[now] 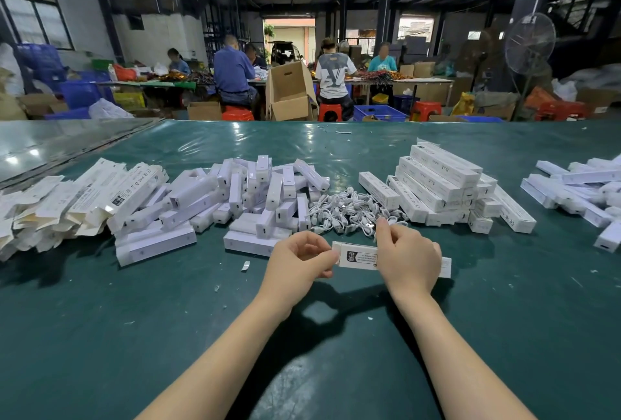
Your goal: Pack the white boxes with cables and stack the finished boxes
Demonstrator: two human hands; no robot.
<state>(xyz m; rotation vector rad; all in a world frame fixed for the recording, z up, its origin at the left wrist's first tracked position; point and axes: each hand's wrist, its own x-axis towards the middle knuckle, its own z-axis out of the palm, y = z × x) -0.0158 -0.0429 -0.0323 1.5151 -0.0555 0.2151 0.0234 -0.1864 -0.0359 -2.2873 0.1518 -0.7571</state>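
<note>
Left grip (299, 255) has its fingers curled in, thumb and fingertips pinching the near-left end of a white box (358, 256), and the right grip (408, 255) is clamped over the other half, its back to the camera, with the box's far end poking out past the wrist side. The box sits level between the two grips, just above the desk (134, 335), printed label face up. Up top, the right thumb and forefinger are pressed together on something small and white; what it is, I cannot tell. Right behind the knuckles lies the tangle of white cables (349, 209), almost touching the right fingertips. To the right of the cables stands the stack of finished boxes (443, 184), laid in crossed layers, a few strays leaning at its foot. To the left of the cables is a loose heap of white pieces (255, 194), jumbled at all angles, and further left a spread of flat cartons (67, 201). Another heap of boxes (578, 191) sits near the right edge. A paper scrap (245, 266) lies on the green cover near the left grip. Beyond the desk, people sit at long tables, an open cardboard carton (289, 90) stands between them, and a standing fan (530, 44) is off to the right.
</note>
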